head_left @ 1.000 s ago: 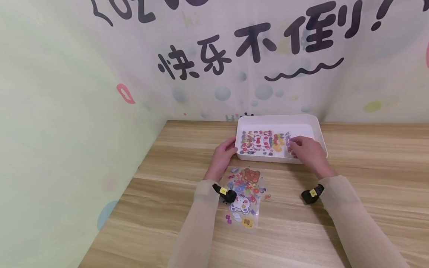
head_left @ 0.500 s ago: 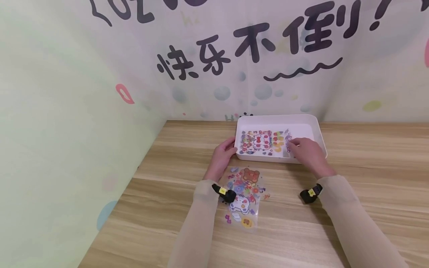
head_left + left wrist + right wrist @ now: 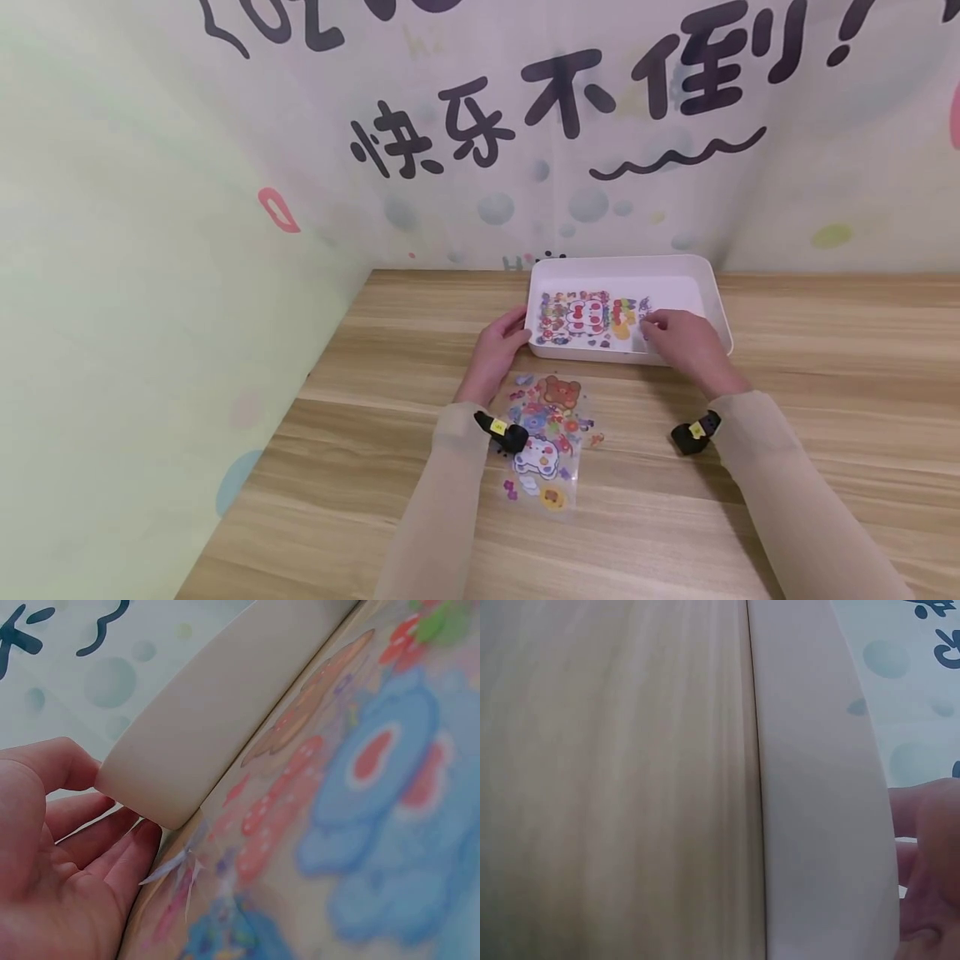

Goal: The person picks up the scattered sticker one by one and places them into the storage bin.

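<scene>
Lettering reading "快乐不倒!" point(image 3: 570, 104) crosses the pastel wall above a wooden table point(image 3: 825, 350), where a left hand point(image 3: 498, 350) rests relaxed fingers against a white plastic tray point(image 3: 626, 267) while the right hand point(image 3: 686, 342) pinches a glossy sticker sheet point(image 3: 585, 317) inside it, another sheet point(image 3: 547, 437) lying just before the tray.

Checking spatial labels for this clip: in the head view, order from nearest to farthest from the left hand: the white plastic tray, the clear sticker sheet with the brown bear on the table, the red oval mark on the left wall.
1. White plastic tray: touched by the left hand at its left corner.
2. Clear sticker sheet with the brown bear: just below that hand, on the table.
3. Red oval mark: far up on the left wall.
</scene>
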Demonstrator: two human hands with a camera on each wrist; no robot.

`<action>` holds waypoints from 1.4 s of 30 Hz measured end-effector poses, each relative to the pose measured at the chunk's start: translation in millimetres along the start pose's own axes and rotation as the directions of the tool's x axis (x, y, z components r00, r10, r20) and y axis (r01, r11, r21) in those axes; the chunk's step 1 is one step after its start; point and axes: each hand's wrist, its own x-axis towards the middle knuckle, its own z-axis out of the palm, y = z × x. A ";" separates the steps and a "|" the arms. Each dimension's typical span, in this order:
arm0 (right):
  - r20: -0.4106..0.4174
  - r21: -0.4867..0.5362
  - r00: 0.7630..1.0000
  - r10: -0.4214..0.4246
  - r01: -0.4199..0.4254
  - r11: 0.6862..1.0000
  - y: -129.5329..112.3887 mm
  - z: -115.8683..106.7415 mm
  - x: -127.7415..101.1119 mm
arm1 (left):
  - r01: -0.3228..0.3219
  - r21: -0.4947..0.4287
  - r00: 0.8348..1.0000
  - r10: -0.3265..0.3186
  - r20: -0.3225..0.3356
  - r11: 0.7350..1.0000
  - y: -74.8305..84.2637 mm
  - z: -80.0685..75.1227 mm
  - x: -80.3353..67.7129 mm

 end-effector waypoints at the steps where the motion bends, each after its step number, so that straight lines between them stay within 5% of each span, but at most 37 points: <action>1: -0.002 -0.006 1.000 -0.005 0.005 1.000 -0.1 -0.4 0.1 | -0.002 0.002 1.000 0.002 0.000 1.000 -0.1 0.3 -0.1; 16: 0.030 -0.111 0.997 -0.072 0.074 0.991 -0.1 3.1 1.8 | 0.001 0.017 1.000 -0.001 0.009 1.000 2.4 -0.5 -2.6; 42: -0.089 -0.005 0.992 -0.089 0.089 0.996 1.0 0.4 0.3 | -0.001 0.029 1.000 0.001 0.004 1.000 3.1 0.1 -1.1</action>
